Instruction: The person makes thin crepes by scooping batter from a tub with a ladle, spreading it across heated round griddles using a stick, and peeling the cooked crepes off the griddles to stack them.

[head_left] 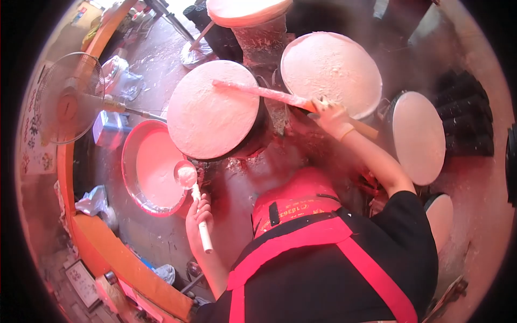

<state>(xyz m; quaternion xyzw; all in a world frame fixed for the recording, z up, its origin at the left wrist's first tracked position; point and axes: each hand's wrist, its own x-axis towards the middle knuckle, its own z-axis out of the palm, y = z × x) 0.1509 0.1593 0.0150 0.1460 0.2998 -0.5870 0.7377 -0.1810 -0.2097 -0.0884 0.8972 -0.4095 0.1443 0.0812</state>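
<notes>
My left hand [200, 211] is closed round the pale handle of a ladle [186, 176]. The ladle's bowl, with pale batter in it, hangs over the right edge of a large basin [129, 182] of batter. My right hand [330, 117] grips a long wooden spreader [269, 93]. Its far end lies over a round griddle [212, 116] covered with a pale layer. Behind my right hand is a second round griddle [333, 72], also coated pale, with crumbly bits on top.
More round griddles stand at the top [247, 13], the right [418, 138] and the lower right [440, 223]. A fan [67, 107] stands at the left beside an orange counter edge [102, 242]. Dark stacked shapes [464, 118] are at the far right.
</notes>
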